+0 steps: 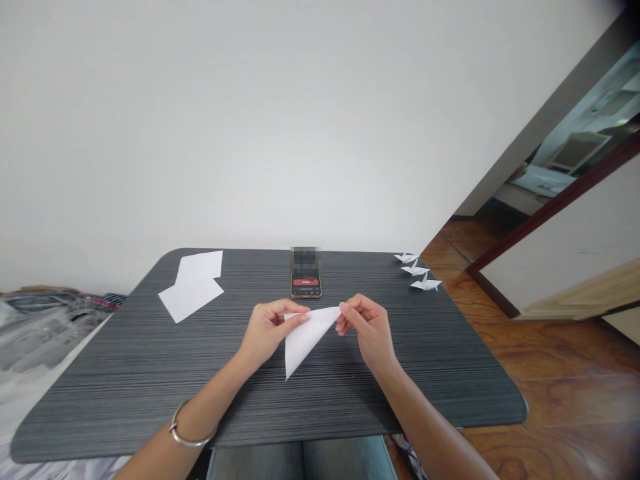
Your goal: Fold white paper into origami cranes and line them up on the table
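Note:
A white sheet of paper [311, 335], folded into a triangle, is held up between both hands over the dark table. My left hand [273, 328] pinches its upper left corner between thumb and fingers. At the upper right tip, my right hand [367, 325] grips the paper with thumb and fingertips. One pointed corner hangs down toward the table's front edge. Whether that lower tip touches the tabletop, I cannot tell.
A phone [306, 283] stands at the back middle of the table [240, 413]. Two white paper sheets [193, 300] lie at the back left, partly overlapping. Three folded paper cranes [425, 285] line the right edge. A white wall [280, 133] rises behind.

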Tool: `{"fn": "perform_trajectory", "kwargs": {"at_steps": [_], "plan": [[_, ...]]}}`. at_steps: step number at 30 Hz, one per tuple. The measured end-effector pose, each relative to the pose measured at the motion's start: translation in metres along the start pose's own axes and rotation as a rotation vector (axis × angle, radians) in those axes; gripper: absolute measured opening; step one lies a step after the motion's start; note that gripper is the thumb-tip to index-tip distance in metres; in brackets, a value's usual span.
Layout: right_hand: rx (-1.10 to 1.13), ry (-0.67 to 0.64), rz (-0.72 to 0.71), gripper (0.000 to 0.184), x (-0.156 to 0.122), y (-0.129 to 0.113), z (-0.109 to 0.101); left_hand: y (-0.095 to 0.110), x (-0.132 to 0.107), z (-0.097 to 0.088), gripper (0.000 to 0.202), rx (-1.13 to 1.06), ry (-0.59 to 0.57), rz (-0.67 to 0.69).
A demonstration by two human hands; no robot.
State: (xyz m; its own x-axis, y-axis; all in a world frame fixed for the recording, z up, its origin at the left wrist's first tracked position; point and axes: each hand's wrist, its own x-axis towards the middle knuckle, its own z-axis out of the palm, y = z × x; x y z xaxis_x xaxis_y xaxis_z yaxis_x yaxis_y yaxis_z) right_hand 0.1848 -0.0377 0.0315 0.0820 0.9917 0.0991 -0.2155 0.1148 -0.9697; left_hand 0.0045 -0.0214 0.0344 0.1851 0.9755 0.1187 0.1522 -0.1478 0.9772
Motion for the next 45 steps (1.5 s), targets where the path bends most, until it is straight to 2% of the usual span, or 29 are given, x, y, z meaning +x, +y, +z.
{"fn": "perform_trajectory", "kwargs": {"at_steps": [9,21,30,40,45], "plan": [[0.126,0.028,-0.018,0.024,-0.0003,0.0002,-0.0030,0.0000,-0.0009,-0.0014,0.018,0.026,0.022,0.001],[0.059,-0.042,-0.033,0.016,-0.0020,-0.0007,-0.0025,0.0001,-0.0008,-0.0017,0.018,0.037,0.014,0.010],[0.003,-0.010,0.032,0.016,-0.0010,-0.0003,-0.0005,0.0012,-0.0035,-0.0006,0.015,0.160,0.064,0.141],[-0.010,0.038,0.013,0.019,-0.0027,-0.0057,0.0021,-0.0016,-0.0046,-0.0006,0.017,0.004,-0.028,0.131],[-0.026,0.029,-0.006,0.020,-0.0025,-0.0062,0.0013,-0.0029,-0.0049,-0.0013,0.016,-0.076,-0.022,0.158]]}}
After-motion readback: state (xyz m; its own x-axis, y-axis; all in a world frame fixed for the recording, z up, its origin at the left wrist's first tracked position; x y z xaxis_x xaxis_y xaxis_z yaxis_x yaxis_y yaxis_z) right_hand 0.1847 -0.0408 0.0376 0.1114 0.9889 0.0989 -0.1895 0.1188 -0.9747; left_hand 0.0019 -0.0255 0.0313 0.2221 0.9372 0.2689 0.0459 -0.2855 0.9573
